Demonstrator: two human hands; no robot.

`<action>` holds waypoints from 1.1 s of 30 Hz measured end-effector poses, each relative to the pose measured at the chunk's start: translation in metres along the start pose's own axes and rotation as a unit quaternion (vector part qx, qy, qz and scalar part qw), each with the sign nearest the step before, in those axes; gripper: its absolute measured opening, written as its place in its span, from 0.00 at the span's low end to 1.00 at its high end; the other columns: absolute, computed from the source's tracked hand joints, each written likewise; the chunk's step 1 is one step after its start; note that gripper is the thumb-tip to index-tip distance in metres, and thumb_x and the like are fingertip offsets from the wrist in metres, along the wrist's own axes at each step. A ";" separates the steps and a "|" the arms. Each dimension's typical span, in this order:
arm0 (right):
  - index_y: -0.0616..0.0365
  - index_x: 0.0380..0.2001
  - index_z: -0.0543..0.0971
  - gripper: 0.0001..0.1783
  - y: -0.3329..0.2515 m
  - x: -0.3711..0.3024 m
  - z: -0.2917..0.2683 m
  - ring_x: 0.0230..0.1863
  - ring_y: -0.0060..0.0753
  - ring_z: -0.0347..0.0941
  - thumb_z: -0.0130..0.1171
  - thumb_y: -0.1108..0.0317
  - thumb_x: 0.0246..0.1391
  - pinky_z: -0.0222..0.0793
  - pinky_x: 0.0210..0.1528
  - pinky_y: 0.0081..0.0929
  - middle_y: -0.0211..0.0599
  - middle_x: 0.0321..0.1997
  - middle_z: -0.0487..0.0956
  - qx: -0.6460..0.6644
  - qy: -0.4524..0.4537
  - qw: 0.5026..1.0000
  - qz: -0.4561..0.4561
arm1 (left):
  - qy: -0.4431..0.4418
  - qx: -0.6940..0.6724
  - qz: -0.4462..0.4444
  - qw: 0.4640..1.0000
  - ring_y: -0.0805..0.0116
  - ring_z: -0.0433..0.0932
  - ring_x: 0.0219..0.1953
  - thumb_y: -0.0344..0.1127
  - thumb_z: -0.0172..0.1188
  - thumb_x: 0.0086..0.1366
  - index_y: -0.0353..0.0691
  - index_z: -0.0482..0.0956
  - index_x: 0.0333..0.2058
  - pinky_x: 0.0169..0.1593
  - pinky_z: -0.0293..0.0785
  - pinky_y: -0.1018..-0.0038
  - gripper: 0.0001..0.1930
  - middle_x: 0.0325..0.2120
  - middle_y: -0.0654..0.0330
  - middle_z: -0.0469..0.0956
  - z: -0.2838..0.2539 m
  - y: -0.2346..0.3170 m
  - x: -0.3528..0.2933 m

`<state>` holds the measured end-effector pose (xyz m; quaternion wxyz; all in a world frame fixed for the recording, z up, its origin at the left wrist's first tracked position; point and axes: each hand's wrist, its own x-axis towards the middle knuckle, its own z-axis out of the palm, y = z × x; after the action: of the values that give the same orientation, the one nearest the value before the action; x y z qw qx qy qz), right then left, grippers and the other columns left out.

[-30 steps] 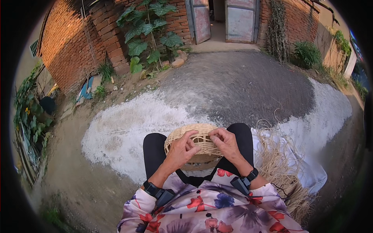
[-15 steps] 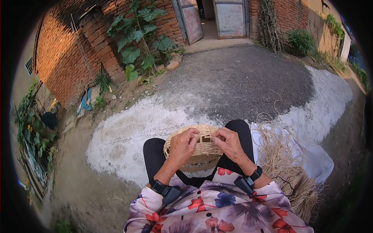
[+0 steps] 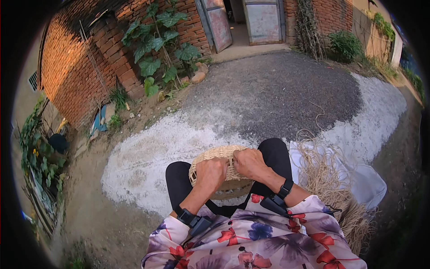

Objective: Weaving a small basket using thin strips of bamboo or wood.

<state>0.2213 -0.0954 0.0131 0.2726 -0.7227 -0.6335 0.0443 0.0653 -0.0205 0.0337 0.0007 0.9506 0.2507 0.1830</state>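
A round basket (image 3: 214,154) woven of pale straw-coloured cord rests in my lap between my knees. My left hand (image 3: 211,174) is closed on its near side, the fingertips tucked against the weave and mostly hidden. Right beside it, my right hand (image 3: 249,163) is closed at the same stretch of wall, knuckles up and thumb side toward the left hand. Any strand pinched between the fingers cannot be made out. Small gaps between uprights show in the basket's wall at the left. Its lower part sits in shade below my hands.
To my right, a tangled heap of pale cord (image 3: 324,172) lies on a white sheet (image 3: 369,184). White powdery ground (image 3: 143,157) and a dark gravel patch (image 3: 277,89) spread ahead. Farther off stand a brick wall (image 3: 74,67), a leafy vine (image 3: 152,45) and an open metal door (image 3: 263,22).
My hands have drawn closer together on the basket. The right hand has moved left and turned knuckles up, its fingers curling in, and the gap seen between the hands is now covered.
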 end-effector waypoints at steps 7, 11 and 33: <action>0.58 0.26 0.80 0.08 0.002 0.005 0.005 0.35 0.55 0.78 0.54 0.67 0.44 0.72 0.37 0.47 0.50 0.28 0.80 0.078 -0.052 0.993 0.069 | 0.001 0.005 0.003 1.000 0.53 0.80 0.25 0.38 0.59 0.59 0.44 0.82 0.28 0.29 0.75 0.59 0.07 0.21 0.53 0.80 -0.003 0.000 0.000; 0.58 0.27 0.80 0.09 0.008 0.006 0.010 0.34 0.52 0.78 0.55 0.66 0.44 0.71 0.37 0.44 0.49 0.27 0.80 0.140 -0.082 0.981 0.103 | -0.027 0.016 0.028 0.999 0.51 0.80 0.24 0.36 0.58 0.59 0.42 0.81 0.27 0.30 0.75 0.57 0.07 0.19 0.51 0.79 -0.006 0.000 0.005; 0.60 0.41 0.78 0.16 0.031 -0.037 0.000 0.41 0.43 0.75 0.48 0.83 0.49 0.70 0.45 0.33 0.43 0.36 0.76 0.262 0.063 0.962 -0.052 | -0.134 -0.131 -0.070 0.980 0.50 0.81 0.25 0.36 0.57 0.52 0.39 0.79 0.27 0.32 0.76 0.59 0.08 0.19 0.53 0.80 -0.048 -0.018 -0.018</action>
<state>0.2412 -0.1319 -0.0116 0.4937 -0.5931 -0.6184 0.1489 0.0254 -0.0177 0.0700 0.1713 0.9382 0.2885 0.0847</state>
